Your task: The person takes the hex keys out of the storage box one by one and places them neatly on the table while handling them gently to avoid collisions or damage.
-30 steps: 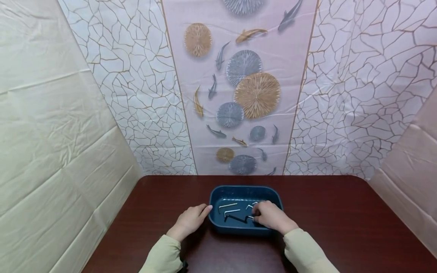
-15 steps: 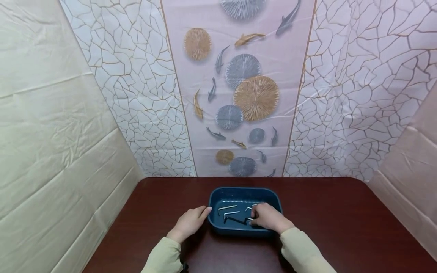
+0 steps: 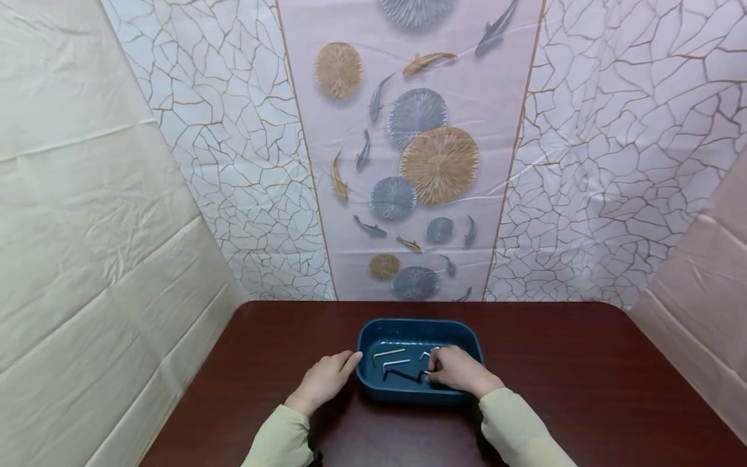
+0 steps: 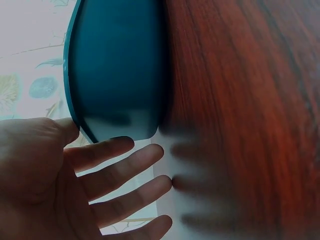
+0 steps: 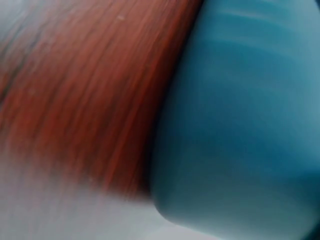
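Note:
A dark blue plastic bin [image 3: 373, 394] stands on the table with several L-shaped hex keys in it. On the bin's left side lie a brassy hex key [image 3: 390, 353] and a silver hex key [image 3: 397, 362]. A black hex key [image 3: 403, 375] lies nearer its front wall. My left hand [image 3: 327, 379] holds the bin's left end, thumb at the rim and index finger against the outer wall in the left wrist view. My right hand [image 3: 461, 371] reaches over the right front rim, its thumb and curled fingers at a small hex key that they mostly hide.
The dark red-brown table [image 3: 280, 344] extends on both sides of the bin. A patterned cloth [image 3: 443, 162] hangs behind its far edge, with pale cloth walls [image 3: 117, 259] at the sides. The right wrist view shows only the bin's blurred outer wall [image 5: 240, 125] and tabletop.
My right hand has shifted very slightly left inside the bin. The left hand keeps its place at the bin's left end, and the other hex keys lie as before.

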The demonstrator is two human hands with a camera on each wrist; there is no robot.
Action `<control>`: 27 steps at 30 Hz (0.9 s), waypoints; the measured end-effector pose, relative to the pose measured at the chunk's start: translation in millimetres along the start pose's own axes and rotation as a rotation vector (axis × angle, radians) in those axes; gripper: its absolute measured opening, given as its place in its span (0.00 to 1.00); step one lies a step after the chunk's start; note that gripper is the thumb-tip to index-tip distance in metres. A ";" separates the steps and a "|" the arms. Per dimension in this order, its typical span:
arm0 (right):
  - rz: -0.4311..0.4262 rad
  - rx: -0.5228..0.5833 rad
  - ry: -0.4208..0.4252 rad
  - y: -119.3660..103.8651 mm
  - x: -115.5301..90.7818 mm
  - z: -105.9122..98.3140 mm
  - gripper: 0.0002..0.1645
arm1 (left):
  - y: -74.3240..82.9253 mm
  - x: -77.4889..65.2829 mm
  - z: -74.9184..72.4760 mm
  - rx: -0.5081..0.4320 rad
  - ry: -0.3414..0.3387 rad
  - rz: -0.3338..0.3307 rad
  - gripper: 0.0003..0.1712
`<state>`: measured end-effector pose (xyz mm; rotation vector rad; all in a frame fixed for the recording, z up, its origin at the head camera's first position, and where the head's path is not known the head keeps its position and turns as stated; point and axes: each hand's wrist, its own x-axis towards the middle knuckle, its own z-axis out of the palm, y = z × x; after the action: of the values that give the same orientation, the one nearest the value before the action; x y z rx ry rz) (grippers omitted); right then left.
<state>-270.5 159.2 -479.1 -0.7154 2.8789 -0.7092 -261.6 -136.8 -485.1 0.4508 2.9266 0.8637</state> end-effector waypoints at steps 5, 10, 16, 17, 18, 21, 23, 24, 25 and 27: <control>-0.011 0.008 -0.003 0.4 0.1 0.0 0.10 | -0.1 0.1 -0.1 0.012 0.002 -0.010 0.33; -0.034 0.010 0.005 0.0 0.2 -1.0 0.09 | -0.1 -2.0 -0.2 0.016 0.019 -0.014 0.33; -0.049 0.010 -0.004 -1.0 -1.2 -0.1 0.08 | 1.0 -4.1 -0.2 0.026 0.007 -0.013 0.33; -0.052 0.005 -0.001 -1.0 -1.4 0.1 0.07 | 1.4 -4.3 -0.4 0.023 0.004 -0.010 0.33; -0.055 0.004 0.000 -1.0 -1.6 0.3 0.07 | 1.5 -4.4 -0.4 0.019 0.000 -0.012 0.33; -0.070 0.010 -0.001 -0.9 -1.8 0.4 0.07 | 1.5 -4.7 -0.5 0.012 -0.006 -0.018 0.33; -0.076 0.019 -0.009 -0.6 -1.6 0.2 0.07 | 1.2 -4.5 0.3 0.018 -0.003 -0.023 0.32; -0.077 0.024 -0.012 -0.4 -1.4 -0.2 0.07 | 1.2 -4.1 0.7 0.020 -0.001 -0.025 0.32; -0.076 0.027 -0.012 -0.3 -1.0 -0.8 0.08 | 1.5 -3.2 1.1 0.023 0.003 -0.024 0.32; -0.074 0.023 -0.012 0.5 -0.1 -2.8 0.08 | 3.0 -1.1 1.4 0.025 0.014 -0.022 0.33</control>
<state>-271.1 160.8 -476.9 -0.8242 2.8414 -0.7425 -259.6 -134.1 -484.6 0.4145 2.9522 0.8324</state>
